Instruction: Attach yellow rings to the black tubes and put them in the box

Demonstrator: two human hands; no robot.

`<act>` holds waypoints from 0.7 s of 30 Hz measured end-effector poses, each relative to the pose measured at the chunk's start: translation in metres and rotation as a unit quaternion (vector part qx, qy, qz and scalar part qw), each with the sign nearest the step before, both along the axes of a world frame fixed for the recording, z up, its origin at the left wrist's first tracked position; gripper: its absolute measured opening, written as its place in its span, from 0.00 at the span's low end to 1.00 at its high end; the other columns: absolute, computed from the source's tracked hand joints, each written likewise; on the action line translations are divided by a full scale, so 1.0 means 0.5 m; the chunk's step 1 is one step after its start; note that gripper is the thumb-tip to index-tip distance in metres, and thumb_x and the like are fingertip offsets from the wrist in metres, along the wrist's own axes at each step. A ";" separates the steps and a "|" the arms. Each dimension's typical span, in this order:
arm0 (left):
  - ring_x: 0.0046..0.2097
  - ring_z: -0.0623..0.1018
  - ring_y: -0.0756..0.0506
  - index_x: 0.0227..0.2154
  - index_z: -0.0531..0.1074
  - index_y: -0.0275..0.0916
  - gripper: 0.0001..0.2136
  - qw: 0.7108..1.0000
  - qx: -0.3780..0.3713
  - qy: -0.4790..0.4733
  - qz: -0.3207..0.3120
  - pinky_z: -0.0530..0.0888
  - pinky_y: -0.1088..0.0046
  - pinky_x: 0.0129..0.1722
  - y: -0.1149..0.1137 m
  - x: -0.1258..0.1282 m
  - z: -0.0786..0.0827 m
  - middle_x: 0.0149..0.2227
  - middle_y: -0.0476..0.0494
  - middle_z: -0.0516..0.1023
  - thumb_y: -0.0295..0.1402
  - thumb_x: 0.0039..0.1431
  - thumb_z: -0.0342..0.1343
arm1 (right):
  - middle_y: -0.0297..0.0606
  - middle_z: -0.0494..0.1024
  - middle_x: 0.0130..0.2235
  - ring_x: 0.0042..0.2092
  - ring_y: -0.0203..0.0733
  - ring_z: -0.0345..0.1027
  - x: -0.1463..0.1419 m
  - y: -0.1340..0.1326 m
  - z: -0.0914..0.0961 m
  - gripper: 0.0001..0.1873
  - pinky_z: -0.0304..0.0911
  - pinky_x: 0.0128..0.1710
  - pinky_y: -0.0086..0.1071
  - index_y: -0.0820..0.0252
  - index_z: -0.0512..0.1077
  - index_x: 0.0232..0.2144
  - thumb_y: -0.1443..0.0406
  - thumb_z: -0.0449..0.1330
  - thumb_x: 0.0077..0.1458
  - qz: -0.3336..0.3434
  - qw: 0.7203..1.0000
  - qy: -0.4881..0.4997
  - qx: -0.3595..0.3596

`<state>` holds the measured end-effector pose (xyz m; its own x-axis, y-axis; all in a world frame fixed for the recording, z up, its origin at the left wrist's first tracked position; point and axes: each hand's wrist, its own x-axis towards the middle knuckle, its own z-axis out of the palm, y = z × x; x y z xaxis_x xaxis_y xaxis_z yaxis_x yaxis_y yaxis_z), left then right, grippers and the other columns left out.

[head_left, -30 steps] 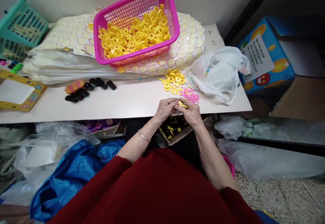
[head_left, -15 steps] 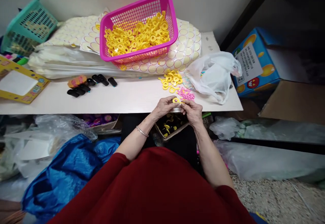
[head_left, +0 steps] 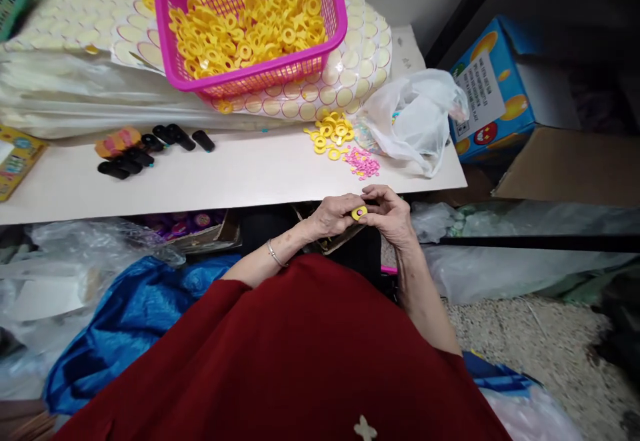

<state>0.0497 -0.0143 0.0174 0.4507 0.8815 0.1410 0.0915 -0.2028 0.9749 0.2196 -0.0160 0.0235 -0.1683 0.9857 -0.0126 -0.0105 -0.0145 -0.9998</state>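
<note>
Just in front of the table edge, my left hand [head_left: 334, 216] pinches a yellow plastic ring [head_left: 356, 214] with a small pink piece in its centre. The fingers of my right hand [head_left: 393, 214] are curled around the ring's other side, thumb against its edge. Part of the ring is hidden by the fingers. On the table beyond lie a small heap of tailed yellow rings [head_left: 331, 132] and, nearer me, a heap of tiny pink pieces [head_left: 362, 163].
A pink basket [head_left: 260, 68] full of yellow rings rests on sticker sheets [head_left: 367, 61]. Right of the heaps sits a white plastic bag [head_left: 417, 121], then a blue carton [head_left: 493, 94]. Several black tubes [head_left: 173, 136] lie left on the table [head_left: 240, 181]. A box is partly hidden below my hands.
Both hands have drawn back with the ring from over the table edge toward my body. The ring has turned to show its pink centre, and the view has tilted down.
</note>
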 end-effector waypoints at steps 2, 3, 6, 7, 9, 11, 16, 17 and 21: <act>0.39 0.73 0.45 0.25 0.74 0.40 0.09 0.999 -0.028 -0.013 -0.014 0.69 0.69 0.43 -0.018 0.008 0.006 0.32 0.41 0.75 0.40 0.49 0.59 | 0.36 0.76 0.42 0.44 0.42 0.71 0.011 -0.025 0.003 0.32 0.70 0.41 0.36 0.55 0.73 0.39 0.61 0.75 0.26 0.042 0.997 0.024 -0.061; 0.40 0.74 0.44 0.24 0.74 0.40 0.09 0.999 -0.042 -0.019 -0.019 0.70 0.68 0.42 -0.025 0.012 0.009 0.32 0.41 0.76 0.40 0.48 0.60 | 0.36 0.77 0.41 0.44 0.43 0.71 0.016 -0.037 0.003 0.34 0.70 0.42 0.37 0.54 0.73 0.41 0.62 0.75 0.25 0.057 0.994 0.034 -0.083; 0.40 0.74 0.43 0.22 0.74 0.40 0.08 0.996 -0.076 -0.031 -0.028 0.71 0.69 0.39 -0.042 0.022 0.019 0.31 0.39 0.76 0.39 0.45 0.63 | 0.35 0.78 0.40 0.43 0.43 0.72 0.022 -0.067 0.004 0.35 0.70 0.43 0.37 0.54 0.74 0.42 0.63 0.75 0.25 0.054 0.990 0.057 -0.113; 0.40 0.75 0.43 0.22 0.74 0.40 0.08 0.996 -0.083 -0.029 -0.032 0.71 0.69 0.38 -0.047 0.025 0.022 0.31 0.39 0.76 0.39 0.44 0.63 | 0.35 0.79 0.41 0.43 0.43 0.73 0.022 -0.075 0.005 0.35 0.70 0.43 0.37 0.54 0.75 0.42 0.64 0.75 0.25 0.044 0.990 0.061 -0.116; 0.40 0.75 0.43 0.23 0.75 0.40 0.07 0.995 -0.079 -0.013 -0.051 0.71 0.68 0.39 -0.056 0.030 0.026 0.31 0.39 0.76 0.38 0.46 0.62 | 0.36 0.78 0.42 0.43 0.44 0.73 0.022 -0.091 0.006 0.35 0.71 0.43 0.38 0.54 0.75 0.42 0.64 0.75 0.25 0.025 0.991 0.064 -0.116; 0.40 0.75 0.43 0.25 0.75 0.40 0.07 0.996 -0.047 0.010 -0.075 0.71 0.67 0.42 -0.064 0.035 0.029 0.33 0.39 0.76 0.39 0.49 0.60 | 0.37 0.78 0.42 0.42 0.44 0.73 0.021 -0.105 0.008 0.35 0.71 0.42 0.38 0.54 0.74 0.42 0.63 0.75 0.25 0.006 0.992 0.064 -0.107; 0.41 0.76 0.44 0.27 0.76 0.40 0.08 0.994 0.004 0.023 -0.103 0.71 0.69 0.43 -0.072 0.044 0.026 0.35 0.38 0.77 0.37 0.53 0.56 | 0.36 0.77 0.37 0.40 0.44 0.73 0.017 -0.124 0.002 0.31 0.70 0.41 0.37 0.55 0.74 0.38 0.60 0.75 0.26 -0.031 0.995 0.052 -0.083; 0.41 0.76 0.44 0.27 0.76 0.40 0.07 0.995 0.000 0.021 -0.101 0.71 0.69 0.43 -0.070 0.044 0.024 0.35 0.38 0.77 0.37 0.52 0.57 | 0.35 0.77 0.37 0.40 0.43 0.73 0.016 -0.125 -0.002 0.31 0.70 0.41 0.37 0.55 0.74 0.38 0.60 0.75 0.27 -0.038 0.994 0.056 -0.083; 0.40 0.76 0.44 0.27 0.76 0.39 0.05 0.996 0.022 0.011 -0.080 0.71 0.69 0.41 -0.065 0.037 0.014 0.34 0.39 0.77 0.34 0.50 0.58 | 0.36 0.78 0.42 0.44 0.43 0.72 0.008 -0.119 -0.016 0.34 0.68 0.44 0.36 0.54 0.73 0.43 0.61 0.75 0.28 -0.032 0.989 0.092 -0.111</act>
<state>0.0682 -0.0470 0.0246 0.5888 0.7911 0.1658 0.0762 -0.2586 0.9630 0.2238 -0.0756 0.0156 -0.1260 0.9707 -0.2045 -0.2007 -0.2268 -0.9530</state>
